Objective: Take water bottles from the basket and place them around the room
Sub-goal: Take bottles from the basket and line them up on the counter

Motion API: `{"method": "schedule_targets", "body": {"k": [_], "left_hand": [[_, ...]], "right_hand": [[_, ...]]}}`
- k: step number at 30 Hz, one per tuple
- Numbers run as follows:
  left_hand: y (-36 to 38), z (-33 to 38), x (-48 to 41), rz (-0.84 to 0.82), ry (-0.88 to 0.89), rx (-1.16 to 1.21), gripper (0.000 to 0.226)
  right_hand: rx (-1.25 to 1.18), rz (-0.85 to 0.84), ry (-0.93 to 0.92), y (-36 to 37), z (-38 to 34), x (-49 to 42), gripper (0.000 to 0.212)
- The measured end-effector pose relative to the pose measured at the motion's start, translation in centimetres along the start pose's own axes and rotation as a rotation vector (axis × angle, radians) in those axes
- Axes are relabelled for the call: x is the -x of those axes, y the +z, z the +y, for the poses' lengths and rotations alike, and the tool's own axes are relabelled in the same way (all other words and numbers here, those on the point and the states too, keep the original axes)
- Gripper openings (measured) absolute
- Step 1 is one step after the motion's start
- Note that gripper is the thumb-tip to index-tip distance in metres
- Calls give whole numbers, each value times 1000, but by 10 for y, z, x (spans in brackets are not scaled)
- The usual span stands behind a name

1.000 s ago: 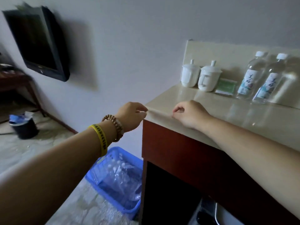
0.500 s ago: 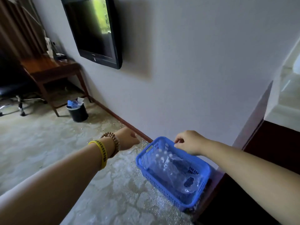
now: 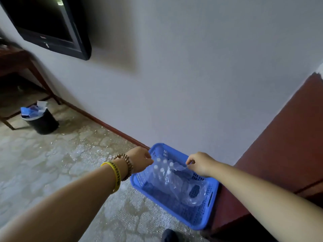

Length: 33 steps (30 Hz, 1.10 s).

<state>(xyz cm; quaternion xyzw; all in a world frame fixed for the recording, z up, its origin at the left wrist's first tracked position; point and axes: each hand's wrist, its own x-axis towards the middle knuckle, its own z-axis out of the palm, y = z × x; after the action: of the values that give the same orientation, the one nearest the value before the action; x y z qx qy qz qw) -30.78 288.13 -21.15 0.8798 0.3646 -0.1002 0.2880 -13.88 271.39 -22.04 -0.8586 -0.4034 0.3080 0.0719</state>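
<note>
Both arms lowered closer over the blue basket [image 3: 206,217] on the floor beside a wooden cabinet [image 3: 272,154], right hand [image 3: 201,164] pinching clear plastic wrap [image 3: 190,187], left hand [image 3: 139,161] curled, grip unclear, water bottles [image 3: 161,170] inside.

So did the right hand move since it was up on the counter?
Yes. The right hand has come down off the counter and now sits over the far right rim of the basket on the floor, pinching the clear plastic over the bottles.

Bare forearms, no sleeves. Left wrist: yellow band [image 3: 116,177] with dark markings, brown wooden bead bracelet [image 3: 127,165].
</note>
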Motion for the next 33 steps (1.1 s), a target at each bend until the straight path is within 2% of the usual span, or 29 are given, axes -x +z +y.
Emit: {"method": "schedule_targets", "body": {"k": [4,13,16,20,22,25,27,28,31,33], "left_hand": [[3,-5,-56,-17,10,-37,29],[18,-35,-159,-242,-5,-108,36],[35,-44,-196,-311,41,-167,37],[71,-52,-236,-446,143,-195,38],[92,-57,-259,-445,204,-219,38],[148,-79,-308,-461,278,-244,41],[205,-105,-345,-470,295,-322,41],[239,-118,-367,-455,292,-344,41],[345,-150,-423,-400,305,-342,37],[405,-167,-449,-341,292,-355,46]], "right_hand": [[-35,-37,104,8,17,-56,30],[-266,-108,270,50,47,-127,29],[-289,-108,339,66,57,-147,25],[-328,-117,366,97,73,-168,39],[-338,-99,422,117,83,-186,32],[-378,-100,431,155,106,-232,33],[-365,-127,404,201,135,-274,38],[-368,-120,449,226,152,-299,36],[-406,16,550,308,204,-372,10],[-394,42,589,359,227,-413,21]]}}
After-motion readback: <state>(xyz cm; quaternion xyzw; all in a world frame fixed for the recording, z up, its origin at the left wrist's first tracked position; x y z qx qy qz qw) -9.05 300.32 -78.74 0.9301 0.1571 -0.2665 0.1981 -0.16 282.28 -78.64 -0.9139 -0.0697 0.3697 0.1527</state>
